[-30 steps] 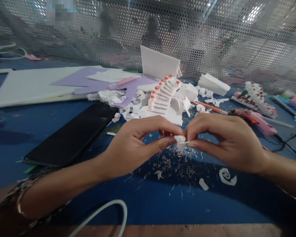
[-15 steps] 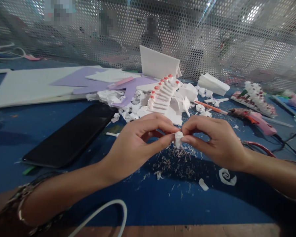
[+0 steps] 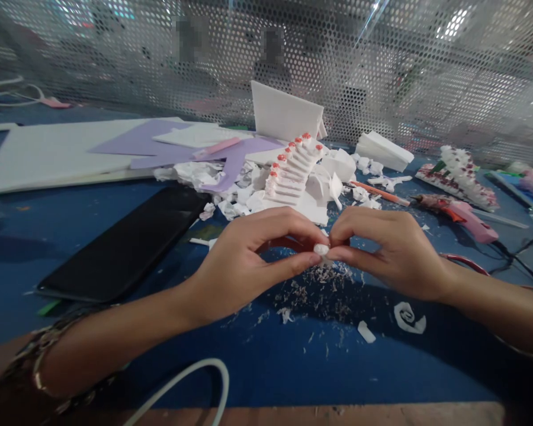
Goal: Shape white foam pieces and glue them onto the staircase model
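Between the fingertips of both hands is a small white rolled paper piece (image 3: 321, 249), its rounded end facing me. My left hand (image 3: 260, 254) pinches it from the left with thumb and forefinger. From the right, my right hand (image 3: 384, 251) grips it the same way; parts of the piece are hidden by the fingers. Shredded paper bits (image 3: 326, 290) lie on the blue table (image 3: 266, 367) right below. Just beyond my hands stands a white fan-shaped craft piece (image 3: 291, 177) of rolled strips with red-tipped ends.
A black phone (image 3: 128, 245) lies at the left. White boards (image 3: 48, 154) and purple sheets (image 3: 146, 142) are behind it. To the right are an orange pencil (image 3: 379, 193), a pink glue gun (image 3: 466, 219) and a spiral paper strip (image 3: 409, 318). A white cable (image 3: 222, 378) loops in front.
The paper piece has tipped, so its rounded end now points toward me rather than its side showing. My fingers have shifted slightly around it; both hands remain in nearly the same place.
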{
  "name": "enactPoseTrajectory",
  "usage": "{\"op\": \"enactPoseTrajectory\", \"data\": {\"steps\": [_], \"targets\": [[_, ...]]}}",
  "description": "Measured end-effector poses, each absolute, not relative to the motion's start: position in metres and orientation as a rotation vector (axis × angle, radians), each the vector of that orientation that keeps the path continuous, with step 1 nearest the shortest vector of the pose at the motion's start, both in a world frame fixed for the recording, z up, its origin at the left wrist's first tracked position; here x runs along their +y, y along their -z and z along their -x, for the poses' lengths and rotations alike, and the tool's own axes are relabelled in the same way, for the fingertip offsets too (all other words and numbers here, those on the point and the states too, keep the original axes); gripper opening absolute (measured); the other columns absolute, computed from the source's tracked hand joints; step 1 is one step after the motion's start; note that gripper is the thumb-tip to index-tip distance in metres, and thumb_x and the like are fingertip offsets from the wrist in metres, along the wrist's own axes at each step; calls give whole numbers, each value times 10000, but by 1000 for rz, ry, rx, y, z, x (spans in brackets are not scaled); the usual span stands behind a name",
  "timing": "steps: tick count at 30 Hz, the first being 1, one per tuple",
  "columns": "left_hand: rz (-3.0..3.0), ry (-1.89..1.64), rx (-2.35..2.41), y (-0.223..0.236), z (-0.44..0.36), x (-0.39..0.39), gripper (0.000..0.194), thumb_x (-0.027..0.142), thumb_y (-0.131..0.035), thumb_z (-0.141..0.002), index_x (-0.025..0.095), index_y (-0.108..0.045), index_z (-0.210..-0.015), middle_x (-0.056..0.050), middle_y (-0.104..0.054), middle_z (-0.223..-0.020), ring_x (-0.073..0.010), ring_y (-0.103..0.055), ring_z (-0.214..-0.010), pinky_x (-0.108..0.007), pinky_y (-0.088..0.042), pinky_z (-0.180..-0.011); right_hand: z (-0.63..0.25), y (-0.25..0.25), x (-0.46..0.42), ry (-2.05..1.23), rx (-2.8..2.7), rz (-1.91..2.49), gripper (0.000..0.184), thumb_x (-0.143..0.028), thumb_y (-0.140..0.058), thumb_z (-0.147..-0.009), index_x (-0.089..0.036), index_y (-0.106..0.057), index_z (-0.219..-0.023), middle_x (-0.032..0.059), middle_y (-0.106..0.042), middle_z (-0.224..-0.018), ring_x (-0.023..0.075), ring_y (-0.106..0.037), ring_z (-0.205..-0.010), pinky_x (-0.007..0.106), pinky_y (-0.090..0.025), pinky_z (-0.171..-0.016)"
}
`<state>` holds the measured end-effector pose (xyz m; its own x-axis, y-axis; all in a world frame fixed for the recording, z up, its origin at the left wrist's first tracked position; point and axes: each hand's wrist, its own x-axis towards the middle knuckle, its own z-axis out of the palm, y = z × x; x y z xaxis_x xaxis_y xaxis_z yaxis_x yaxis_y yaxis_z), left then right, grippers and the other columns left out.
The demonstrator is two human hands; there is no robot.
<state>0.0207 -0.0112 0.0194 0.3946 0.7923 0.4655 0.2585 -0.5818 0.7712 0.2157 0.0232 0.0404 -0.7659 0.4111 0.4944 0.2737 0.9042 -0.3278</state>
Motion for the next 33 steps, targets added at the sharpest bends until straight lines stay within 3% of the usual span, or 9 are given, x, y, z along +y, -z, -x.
{"op": "enactPoseTrajectory", "data": {"steps": [9, 12, 15, 18, 24, 30, 33], "targets": [[-1779, -1076, 956, -13, -31, -8, 35, 195, -565, -773, 172, -590, -769, 20, -636, -711, -84, -605, -661, -155, -503, -643, -216, -34, 38, -156, -2481, 484, 56, -140, -505, -787, -142, -521, -734, 4, -560, -691, 65, -488, -630, 183, -396, -590], [-1600, -1014, 1021, -6, -31, -5, 117, 277, -557, -783, 160, -563, -787, 16, -614, -656, -95, -605, -602, -172, -513, -600, -214, -26, 42, -88, -2499, 486, 112, -178, -472, -816, -135, -515, -721, 17, -546, -683, 79, -478, -646, 200, -397, -603], [-1561, -979, 1100, 0, -29, 0, 187, 336, -536, -792, 163, -564, -854, -9, -624, -748, -113, -612, -656, -191, -515, -609, -215, -25, 44, -106, -2495, 518, 168, -222, -456, -841, -126, -526, -722, 12, -539, -664, 70, -470, -633, 193, -386, -599], [-1601, -909, 1090, 2, -28, 2, 252, 390, -457, -835, 183, -575, -914, -28, -636, -847, -132, -608, -759, -219, -502, -679, -217, -28, 44, -139, -2456, 573, 161, -223, -470, -833, -123, -542, -730, 1, -542, -655, 55, -471, -609, 177, -377, -583], [-1593, -858, 895, 2, -29, -2, 399, 466, -311, -873, 195, -597, -932, -48, -640, -849, -164, -606, -795, -312, -476, -775, -217, -31, 41, -177, -2414, 612, 136, -193, -481, -811, -128, -541, -709, -12, -550, -648, 42, -484, -590, 167, -381, -575], [-1466, -814, 867, -1, -30, -2, 296, 403, -378, -866, 183, -576, -885, -30, -601, -806, -99, -550, -595, -221, -463, -555, -219, -35, 40, -127, -2378, 584, 136, -201, -475, -819, -132, -528, -715, -2, -550, -666, 52, -485, -607, 187, -395, -591], [-1534, -824, 901, -3, -27, -1, 234, 361, -440, -846, 173, -571, -893, -20, -574, -776, -94, -528, -607, -200, -447, -564, -221, -38, 40, -123, -2398, 554, 135, -203, -468, -825, -138, -521, -720, 8, -550, -691, 62, -490, -629, 202, -407, -609]]}}
